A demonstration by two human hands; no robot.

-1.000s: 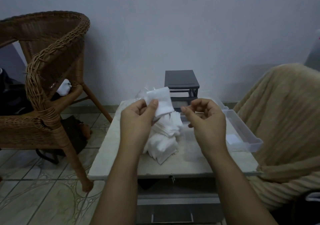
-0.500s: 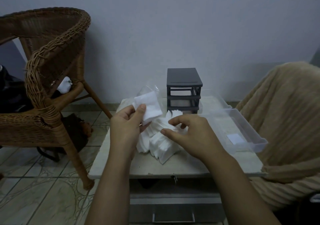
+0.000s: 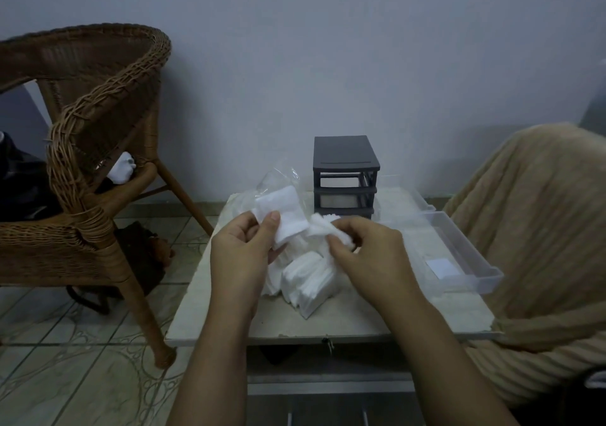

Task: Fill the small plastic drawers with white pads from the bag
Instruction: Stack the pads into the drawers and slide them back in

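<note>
Holding a thin stack of square white cotton pads (image 3: 287, 211) between thumb and fingers, the left hand (image 3: 239, 258) hangs just above the counter. The right hand (image 3: 370, 255) pinches a few more pads, crumpled (image 3: 323, 227), touching that stack. Under both hands lies a loose heap of the same pads (image 3: 308, 281), spilling out of a crinkled clear plastic bag (image 3: 278, 179) onto the pale stone counter (image 3: 328, 325).

To the right, well apart from the hands, sits a shallow clear plastic drawer (image 3: 488, 279) with what looks like one flat pad (image 3: 441, 266) inside; the dim light makes it hard to be sure. Behind the heap stands a small dark grey plastic drawer frame (image 3: 344, 156) with its top slot open and empty.

Several things could go wrong from here. The pads look light and soft, so a pinch this slight may let some slip to the tiled floor (image 3: 82, 360) on the way across. The crumpled ones may not lie flat and could crowd the drawer. The clear drawer rests close to the counter's right edge, beside a ribbed beige blanket (image 3: 541, 229), so a firm press while loading might push it over that edge. A forearm sweeping right could also drag the heap towards the front edge.

A brown wicker chair (image 3: 82, 130) stands to the left.
</note>
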